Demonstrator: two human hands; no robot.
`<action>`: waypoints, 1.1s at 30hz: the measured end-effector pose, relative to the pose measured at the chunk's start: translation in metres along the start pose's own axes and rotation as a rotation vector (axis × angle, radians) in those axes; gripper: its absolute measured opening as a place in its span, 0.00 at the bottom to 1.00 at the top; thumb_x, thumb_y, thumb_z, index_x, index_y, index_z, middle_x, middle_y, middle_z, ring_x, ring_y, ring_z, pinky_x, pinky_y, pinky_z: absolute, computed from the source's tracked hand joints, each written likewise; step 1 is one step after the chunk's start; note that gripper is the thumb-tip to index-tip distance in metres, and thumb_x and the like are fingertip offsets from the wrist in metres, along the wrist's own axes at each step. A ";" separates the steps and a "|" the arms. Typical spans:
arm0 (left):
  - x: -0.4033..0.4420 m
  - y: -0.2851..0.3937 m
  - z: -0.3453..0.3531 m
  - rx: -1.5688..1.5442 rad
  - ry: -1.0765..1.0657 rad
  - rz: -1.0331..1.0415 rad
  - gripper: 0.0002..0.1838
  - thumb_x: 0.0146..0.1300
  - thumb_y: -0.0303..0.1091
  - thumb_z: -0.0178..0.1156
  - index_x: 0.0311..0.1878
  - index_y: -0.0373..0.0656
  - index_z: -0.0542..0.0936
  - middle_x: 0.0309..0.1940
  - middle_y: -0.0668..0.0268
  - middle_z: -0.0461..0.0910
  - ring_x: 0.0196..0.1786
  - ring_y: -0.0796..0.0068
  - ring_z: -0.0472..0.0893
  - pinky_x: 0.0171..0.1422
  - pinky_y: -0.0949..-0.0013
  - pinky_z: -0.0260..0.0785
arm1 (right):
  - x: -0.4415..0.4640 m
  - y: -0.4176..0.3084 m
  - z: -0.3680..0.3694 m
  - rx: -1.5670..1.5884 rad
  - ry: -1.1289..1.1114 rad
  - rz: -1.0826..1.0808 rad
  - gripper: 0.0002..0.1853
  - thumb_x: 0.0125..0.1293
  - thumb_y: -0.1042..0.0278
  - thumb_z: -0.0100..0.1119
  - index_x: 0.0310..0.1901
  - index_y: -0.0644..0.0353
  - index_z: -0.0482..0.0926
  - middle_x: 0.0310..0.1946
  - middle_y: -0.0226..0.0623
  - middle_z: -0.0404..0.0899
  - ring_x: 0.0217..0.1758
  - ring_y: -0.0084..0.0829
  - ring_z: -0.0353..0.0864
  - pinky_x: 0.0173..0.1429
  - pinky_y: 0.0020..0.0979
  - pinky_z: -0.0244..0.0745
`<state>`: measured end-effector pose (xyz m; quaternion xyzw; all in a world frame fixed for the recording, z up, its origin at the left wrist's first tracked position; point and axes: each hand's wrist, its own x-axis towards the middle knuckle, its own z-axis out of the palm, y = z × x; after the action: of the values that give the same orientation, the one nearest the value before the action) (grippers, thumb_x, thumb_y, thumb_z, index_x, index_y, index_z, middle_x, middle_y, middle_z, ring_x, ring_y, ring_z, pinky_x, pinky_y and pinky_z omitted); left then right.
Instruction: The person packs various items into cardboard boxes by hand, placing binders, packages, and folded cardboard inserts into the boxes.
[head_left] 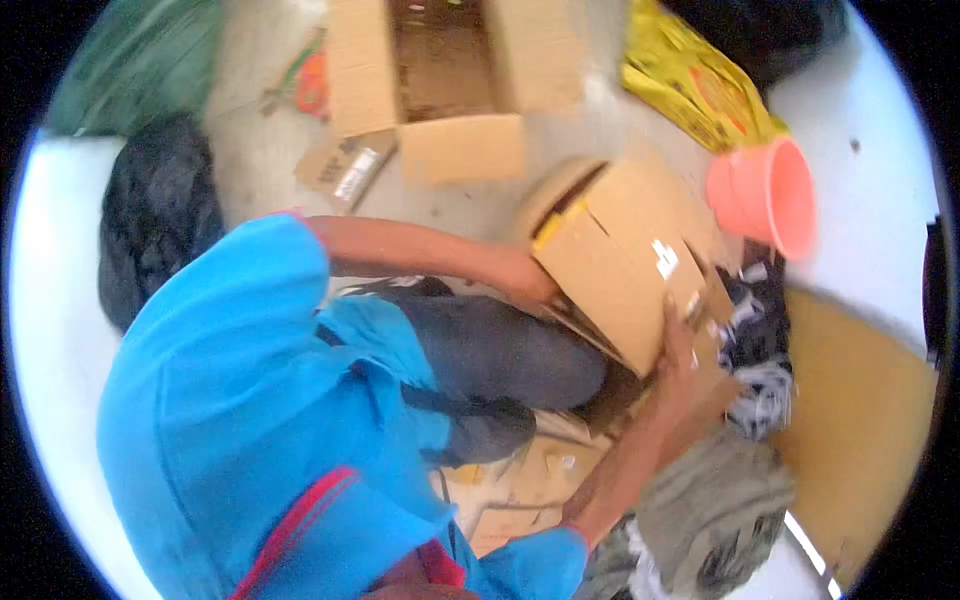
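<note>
A brown cardboard box [625, 250], tilted, with a yellow strip along one edge and a white mark on its face, lies between my hands. At its near-left edge my left hand [527, 278] grips the cardboard, its fingertips partly hidden behind the edge. My right hand [680, 350] holds the lower right edge, with a finger lying up over the face; it is somewhat blurred. More folded cardboard is behind and beneath this box. My legs in dark trousers [500, 350] are beside it.
A large open carton [460, 145] stands ahead, beside a flat printed box [345, 170]. A yellow bag [700, 80] and a pink bucket [765, 195] are at the upper right. Black bags [160, 220], grey-green cloth [715, 500] and flattened cardboard [540, 470] surround me.
</note>
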<state>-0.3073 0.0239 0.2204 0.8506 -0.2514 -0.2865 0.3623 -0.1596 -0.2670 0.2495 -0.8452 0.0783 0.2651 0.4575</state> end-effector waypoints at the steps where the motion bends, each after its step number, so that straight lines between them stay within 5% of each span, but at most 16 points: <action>1: -0.005 0.015 -0.014 -0.106 -0.082 -0.044 0.22 0.65 0.47 0.49 0.56 0.44 0.73 0.49 0.49 0.77 0.52 0.47 0.76 0.55 0.55 0.70 | 0.004 0.002 -0.003 -0.134 0.045 0.030 0.45 0.55 0.40 0.63 0.60 0.74 0.64 0.53 0.51 0.73 0.52 0.40 0.74 0.55 0.37 0.70; 3: 0.006 0.015 0.022 0.028 0.534 0.039 0.25 0.66 0.51 0.46 0.52 0.37 0.73 0.48 0.44 0.76 0.51 0.45 0.76 0.54 0.53 0.70 | 0.012 0.006 -0.011 -0.399 0.123 0.108 0.45 0.54 0.38 0.62 0.58 0.76 0.67 0.49 0.52 0.75 0.49 0.41 0.75 0.54 0.37 0.69; 4: -0.004 0.034 -0.002 -0.027 0.198 -0.087 0.26 0.66 0.52 0.46 0.49 0.34 0.74 0.44 0.42 0.76 0.49 0.44 0.76 0.53 0.52 0.70 | -0.010 -0.013 0.003 -0.105 0.081 -0.020 0.45 0.53 0.39 0.64 0.56 0.79 0.67 0.48 0.53 0.76 0.47 0.41 0.77 0.52 0.37 0.72; 5: -0.015 0.048 -0.030 -0.059 -0.140 -0.217 0.29 0.66 0.53 0.46 0.45 0.31 0.75 0.40 0.41 0.77 0.47 0.42 0.76 0.53 0.51 0.70 | 0.008 0.007 -0.003 -0.102 0.098 0.094 0.45 0.53 0.41 0.66 0.56 0.79 0.67 0.48 0.53 0.76 0.46 0.39 0.78 0.49 0.35 0.74; 9: -0.021 0.034 -0.011 0.110 -0.083 -0.095 0.28 0.65 0.52 0.49 0.36 0.29 0.77 0.30 0.42 0.77 0.42 0.41 0.77 0.50 0.49 0.70 | -0.003 -0.014 0.002 -0.102 0.070 0.045 0.43 0.52 0.43 0.67 0.55 0.78 0.68 0.47 0.53 0.76 0.46 0.38 0.78 0.47 0.33 0.75; 11: -0.031 0.043 -0.010 0.164 0.422 0.211 0.27 0.66 0.50 0.50 0.32 0.30 0.79 0.29 0.41 0.78 0.40 0.46 0.79 0.46 0.55 0.71 | -0.012 -0.024 0.004 0.021 0.018 0.100 0.41 0.53 0.49 0.68 0.60 0.72 0.64 0.52 0.53 0.73 0.50 0.41 0.75 0.51 0.38 0.73; 12: -0.033 0.053 -0.029 0.164 0.410 0.227 0.27 0.66 0.50 0.50 0.32 0.30 0.79 0.29 0.41 0.78 0.40 0.46 0.79 0.46 0.55 0.71 | -0.012 -0.026 0.001 0.029 0.034 0.108 0.41 0.53 0.49 0.68 0.60 0.72 0.64 0.52 0.53 0.73 0.50 0.41 0.75 0.51 0.38 0.73; 14: -0.037 0.081 -0.072 -0.076 0.179 0.075 0.21 0.62 0.46 0.55 0.45 0.35 0.77 0.41 0.44 0.78 0.47 0.50 0.77 0.52 0.56 0.70 | -0.010 -0.029 -0.001 -0.045 -0.032 0.177 0.39 0.52 0.52 0.69 0.59 0.71 0.65 0.49 0.52 0.75 0.49 0.41 0.76 0.49 0.37 0.74; 16: -0.002 0.059 -0.082 0.294 0.623 0.254 0.25 0.59 0.45 0.57 0.57 0.42 0.71 0.57 0.46 0.69 0.62 0.52 0.69 0.64 0.55 0.62 | -0.010 -0.021 0.002 -0.020 0.000 0.103 0.39 0.52 0.47 0.68 0.56 0.73 0.69 0.47 0.51 0.76 0.47 0.38 0.78 0.48 0.35 0.75; 18: 0.053 0.021 -0.094 0.518 0.708 0.225 0.29 0.62 0.44 0.53 0.65 0.44 0.63 0.68 0.48 0.54 0.72 0.49 0.51 0.74 0.49 0.42 | -0.013 -0.022 0.003 0.000 0.033 0.025 0.40 0.52 0.43 0.67 0.53 0.76 0.72 0.45 0.51 0.78 0.44 0.36 0.79 0.48 0.33 0.75; 21: 0.080 -0.007 -0.060 0.669 0.554 0.014 0.34 0.64 0.50 0.48 0.69 0.44 0.57 0.71 0.48 0.46 0.73 0.44 0.42 0.74 0.45 0.34 | -0.013 -0.028 0.005 -0.048 0.014 0.084 0.39 0.52 0.45 0.68 0.54 0.74 0.72 0.45 0.50 0.78 0.46 0.37 0.79 0.49 0.33 0.75; 25: 0.083 -0.027 -0.010 0.461 0.438 -0.061 0.37 0.67 0.55 0.39 0.70 0.38 0.49 0.69 0.40 0.45 0.73 0.42 0.42 0.72 0.40 0.37 | 0.031 0.028 0.024 -0.132 0.143 -0.200 0.36 0.52 0.47 0.68 0.52 0.72 0.73 0.46 0.49 0.78 0.47 0.37 0.79 0.52 0.34 0.73; 30: 0.104 -0.023 -0.018 0.680 0.468 0.022 0.37 0.67 0.54 0.40 0.69 0.35 0.52 0.68 0.40 0.47 0.73 0.44 0.43 0.72 0.41 0.37 | 0.019 0.024 0.043 -0.259 0.337 -0.068 0.36 0.50 0.45 0.68 0.49 0.71 0.75 0.46 0.56 0.78 0.50 0.48 0.78 0.58 0.39 0.70; 33: 0.130 -0.006 -0.003 0.637 0.477 0.147 0.36 0.67 0.53 0.40 0.68 0.34 0.55 0.68 0.39 0.48 0.73 0.44 0.43 0.73 0.42 0.36 | 0.004 0.028 0.051 -0.400 0.389 -0.092 0.40 0.54 0.46 0.64 0.56 0.75 0.66 0.49 0.62 0.72 0.52 0.53 0.74 0.56 0.42 0.69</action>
<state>-0.2119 -0.0533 0.1781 0.9426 -0.2966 0.0381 0.1483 -0.1861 -0.2409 0.2043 -0.9564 0.0723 0.0870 0.2694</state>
